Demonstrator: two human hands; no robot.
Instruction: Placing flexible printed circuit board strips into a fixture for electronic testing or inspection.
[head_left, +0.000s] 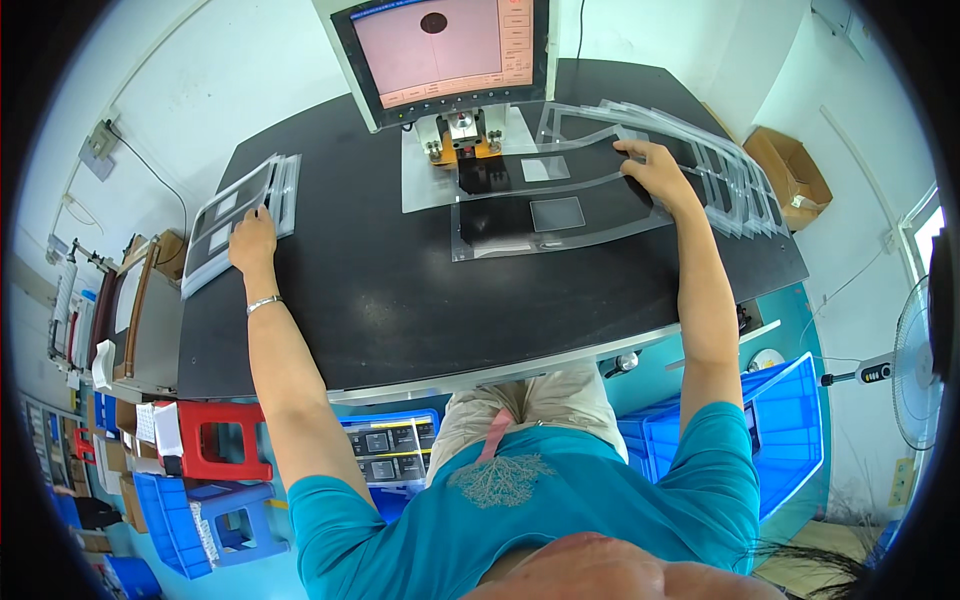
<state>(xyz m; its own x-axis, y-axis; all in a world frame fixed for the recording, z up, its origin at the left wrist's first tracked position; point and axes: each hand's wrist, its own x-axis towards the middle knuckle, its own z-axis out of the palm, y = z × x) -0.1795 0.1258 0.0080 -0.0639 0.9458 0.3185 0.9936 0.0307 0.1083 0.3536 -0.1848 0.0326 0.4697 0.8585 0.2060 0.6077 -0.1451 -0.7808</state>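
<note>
My right hand [655,172] grips the right end of a clear plastic film sheet [610,226] that carries black printed panels with pale rectangular windows. The sheet bends slightly near my fingers. Its far left end lies under the head of a bench machine [463,132] with a metal and orange fixture, below a monitor. At the left of the table my left hand [252,242] is closed at the right edge of a stack of similar film sheets [212,262]; the fingertips are partly hidden.
More clear film sheets [735,185] lie fanned out at the table's right. A monitor [440,50] stands at the back of the black table [420,310]. Blue crates [775,430] and a red stool [222,440] are below, with a fan [915,365] at right.
</note>
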